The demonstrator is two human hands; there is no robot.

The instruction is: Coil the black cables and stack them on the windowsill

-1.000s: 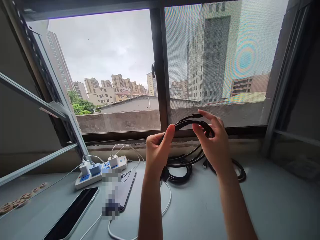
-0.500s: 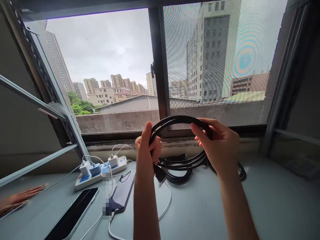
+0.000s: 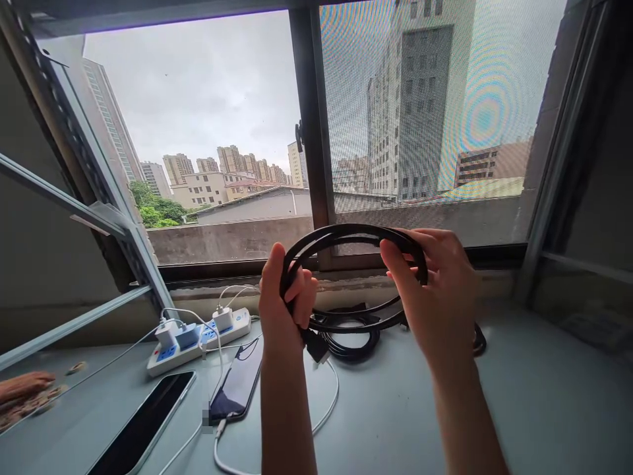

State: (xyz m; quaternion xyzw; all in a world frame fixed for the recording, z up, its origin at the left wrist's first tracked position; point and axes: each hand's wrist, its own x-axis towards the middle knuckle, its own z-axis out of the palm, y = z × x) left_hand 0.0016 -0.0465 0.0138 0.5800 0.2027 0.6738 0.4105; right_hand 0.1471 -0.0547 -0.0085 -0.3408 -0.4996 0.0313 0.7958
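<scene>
A black cable (image 3: 346,232), wound into a loose coil of several loops, is held up above the table between my two hands. My left hand (image 3: 285,297) is closed around the coil's left side, thumb up. Just below those fingers hangs the cable's thick black plug (image 3: 315,346) with a pale metal tip. My right hand (image 3: 438,284) grips the upper right of the coil, thumb in front and fingers behind. Behind and below it, another coiled black cable (image 3: 352,346) lies on the table.
On the grey table (image 3: 395,422), a white power strip (image 3: 198,342) with plugged-in chargers stands at left. Two phones lie nearby, a larger one (image 3: 143,422) and a charging one (image 3: 237,389). Another person's hand (image 3: 27,389) rests at the far left by small round pieces. A window (image 3: 198,132) rises behind.
My left hand has shifted slightly left and the coil's loops have spread wider. At far left, the other person's hand has drawn back, showing small round pieces on the table.
</scene>
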